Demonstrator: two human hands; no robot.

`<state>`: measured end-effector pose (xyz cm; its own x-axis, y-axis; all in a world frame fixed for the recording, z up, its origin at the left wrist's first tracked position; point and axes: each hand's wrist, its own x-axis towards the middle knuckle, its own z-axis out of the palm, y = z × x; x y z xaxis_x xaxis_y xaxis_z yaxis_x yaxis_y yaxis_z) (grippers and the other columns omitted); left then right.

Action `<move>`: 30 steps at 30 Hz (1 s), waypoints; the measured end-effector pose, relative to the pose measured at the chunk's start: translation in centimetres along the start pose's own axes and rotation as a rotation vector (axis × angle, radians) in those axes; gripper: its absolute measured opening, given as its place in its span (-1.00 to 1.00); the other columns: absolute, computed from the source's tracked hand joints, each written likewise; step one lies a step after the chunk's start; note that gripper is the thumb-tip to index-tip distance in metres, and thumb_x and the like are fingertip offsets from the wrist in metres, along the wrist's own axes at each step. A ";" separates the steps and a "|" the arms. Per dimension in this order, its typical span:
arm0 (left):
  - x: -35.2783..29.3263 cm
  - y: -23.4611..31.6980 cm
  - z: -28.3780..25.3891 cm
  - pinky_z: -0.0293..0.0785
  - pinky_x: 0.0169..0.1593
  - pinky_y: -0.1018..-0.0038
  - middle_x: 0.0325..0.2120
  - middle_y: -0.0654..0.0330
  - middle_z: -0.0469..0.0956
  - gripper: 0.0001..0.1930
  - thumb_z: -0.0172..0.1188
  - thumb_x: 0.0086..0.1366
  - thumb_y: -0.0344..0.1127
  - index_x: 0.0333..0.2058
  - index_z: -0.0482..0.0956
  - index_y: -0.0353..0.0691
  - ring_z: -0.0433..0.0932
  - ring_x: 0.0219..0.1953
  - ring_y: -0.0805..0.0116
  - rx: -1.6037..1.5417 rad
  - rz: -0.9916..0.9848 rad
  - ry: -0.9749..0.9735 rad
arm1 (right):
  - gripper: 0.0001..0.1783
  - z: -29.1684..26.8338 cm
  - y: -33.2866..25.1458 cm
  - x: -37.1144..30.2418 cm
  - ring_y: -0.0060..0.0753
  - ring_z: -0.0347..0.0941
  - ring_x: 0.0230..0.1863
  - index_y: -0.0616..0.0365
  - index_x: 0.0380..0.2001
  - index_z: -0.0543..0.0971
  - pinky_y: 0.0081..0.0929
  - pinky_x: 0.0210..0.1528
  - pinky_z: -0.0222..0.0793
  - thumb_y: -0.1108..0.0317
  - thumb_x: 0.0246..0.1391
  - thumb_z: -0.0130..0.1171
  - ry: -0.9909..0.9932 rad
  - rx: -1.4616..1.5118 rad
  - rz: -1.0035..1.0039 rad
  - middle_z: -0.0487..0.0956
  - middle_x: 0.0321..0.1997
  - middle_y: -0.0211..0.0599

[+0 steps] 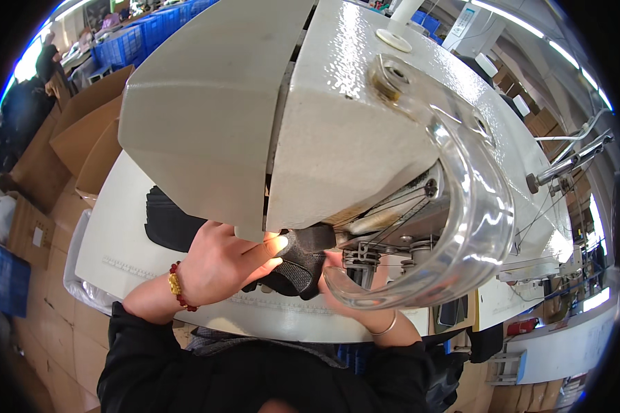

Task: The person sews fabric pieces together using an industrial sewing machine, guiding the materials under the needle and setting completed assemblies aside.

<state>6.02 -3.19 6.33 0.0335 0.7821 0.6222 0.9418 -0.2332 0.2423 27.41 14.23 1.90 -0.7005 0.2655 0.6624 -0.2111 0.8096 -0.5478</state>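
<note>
A black fabric piece [293,272] with a grey mesh-like patch lies under the head of a white sewing machine [351,131]. My left hand [220,265] is closed on its left side, with thumb and fingertips lit by the machine's lamp. At the right edge of the fabric, my right hand [332,263] grips it. Part of that hand sits behind the curved clear plastic guard [479,227], and some of its fingers are hidden. Left of my left hand, a stack of black fabric pieces [171,221] rests on the white table [120,227].
A ruler strip [127,267] runs along the table near its front edge. Open cardboard boxes [89,134] stand at the left, with blue crates [127,43] behind. Threads run by the metal parts at right. A dark phone-like object [452,312] lies front right.
</note>
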 end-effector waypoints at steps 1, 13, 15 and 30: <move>0.0 -0.1 0.0 0.51 -0.21 0.27 -0.27 0.28 0.61 -0.62 0.50 -0.01 -0.29 -0.17 0.65 -0.15 0.56 -0.23 0.20 0.012 0.003 -0.011 | -0.42 -0.3 0.6 -0.2 0.04 0.55 -0.01 0.28 0.07 0.57 -0.07 0.03 0.50 0.34 -0.08 0.37 0.051 0.106 0.176 0.55 0.06 0.07; 0.8 1.4 -0.3 0.48 -0.18 0.27 -0.25 0.29 0.58 -0.61 0.52 -0.02 -0.29 -0.17 0.66 -0.17 0.52 -0.18 0.20 0.091 -0.036 0.009 | -0.43 -0.6 4.0 -2.0 -0.02 0.57 -0.02 0.21 0.07 0.58 -0.14 0.02 0.53 0.29 -0.07 0.39 0.009 0.439 0.609 0.57 0.05 0.01; 0.8 1.5 0.0 0.48 -0.15 0.26 -0.24 0.29 0.59 -0.61 0.52 -0.02 -0.30 -0.17 0.66 -0.17 0.52 -0.17 0.19 0.030 -0.085 -0.016 | -0.43 -0.2 3.9 -2.0 -0.03 0.57 -0.02 0.20 0.07 0.59 -0.15 0.02 0.53 0.28 -0.07 0.39 0.005 0.399 0.601 0.57 0.05 0.01; 1.9 2.0 -0.8 0.48 -0.12 0.23 -0.27 0.24 0.61 -0.78 0.42 0.06 -0.36 -0.30 0.64 -0.20 0.54 -0.14 0.16 0.032 -0.060 0.101 | -0.68 2.5 -1.1 1.5 -0.19 0.63 -0.18 0.29 -0.20 0.71 -0.32 -0.14 0.58 0.58 -0.14 0.32 0.064 -0.513 -0.470 0.66 -0.11 -0.08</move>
<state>7.67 -2.64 8.59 -0.0556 0.7317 0.6794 0.9512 -0.1680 0.2587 24.89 12.46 2.27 -0.5691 -0.1558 0.8074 -0.1220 0.9870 0.1045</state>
